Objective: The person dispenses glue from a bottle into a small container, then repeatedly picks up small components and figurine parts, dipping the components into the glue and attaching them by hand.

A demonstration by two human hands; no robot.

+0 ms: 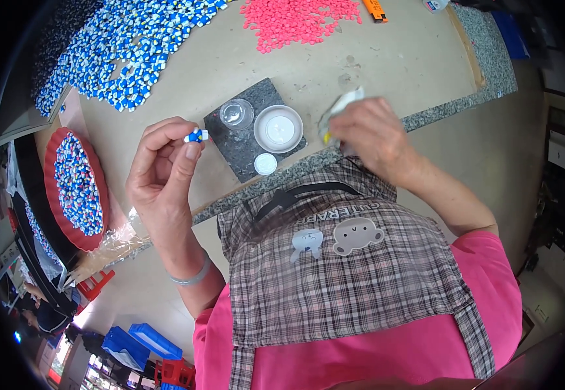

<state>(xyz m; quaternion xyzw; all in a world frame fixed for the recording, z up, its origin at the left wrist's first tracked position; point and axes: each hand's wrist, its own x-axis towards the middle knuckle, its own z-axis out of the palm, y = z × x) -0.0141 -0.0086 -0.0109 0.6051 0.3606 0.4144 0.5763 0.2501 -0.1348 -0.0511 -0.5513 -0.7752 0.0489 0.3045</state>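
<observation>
Tabletop (412,68); left hand (165,162) upright, pinching; right hand (380,138) curled.

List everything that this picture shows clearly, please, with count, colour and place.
far pile of pieces: uncounted, blue and white, upper left
pink pieces: uncounted, pink, top centre
cutter-like tool: one, orange, beside pink pieces
table: one, beige, centre
slab: one, dark grey, on table
jar: one, clear, on slab
bowl: one, white, on slab
disc: one, white, slab's near edge
basin: one, red, left, holding mixed pieces
crates: at least two, blue, lower left
apron: one, plaid, worn
cloth-like thing: one, whitish, right of slab
bracelet: one, grey, left wrist
left hand: one, bare, left of slab, pinching blue-and-white piece
right hand: one, bare, blurred, at cloth-like thing
</observation>
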